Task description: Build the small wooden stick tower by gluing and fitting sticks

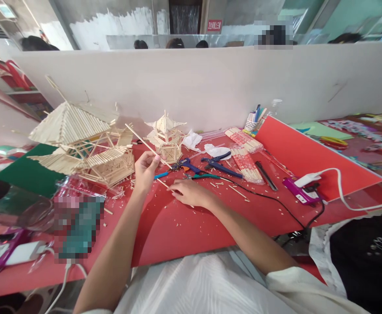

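Note:
My left hand (146, 171) is raised over the red table (184, 226), its fingers pinched on a long thin wooden stick (141, 140) that slants up to the left. My right hand (191, 192) lies low on the table, fingers curled over a short stick piece near the lower end of the long one. Just beyond my hands lie blue-handled pliers (222, 165) and a smaller blue and green tool (191, 168). A small stick pagoda (166, 136) stands behind them. A large stick pavilion (84, 146) stands to the left.
Packs of chopsticks in red-and-white wrappers (245, 152) lie right of the pliers. A purple glue gun (300, 192) with a black cord rests at the right, by a white cable. A cup of pens (254, 120) stands at the grey partition. Stick scraps litter the table.

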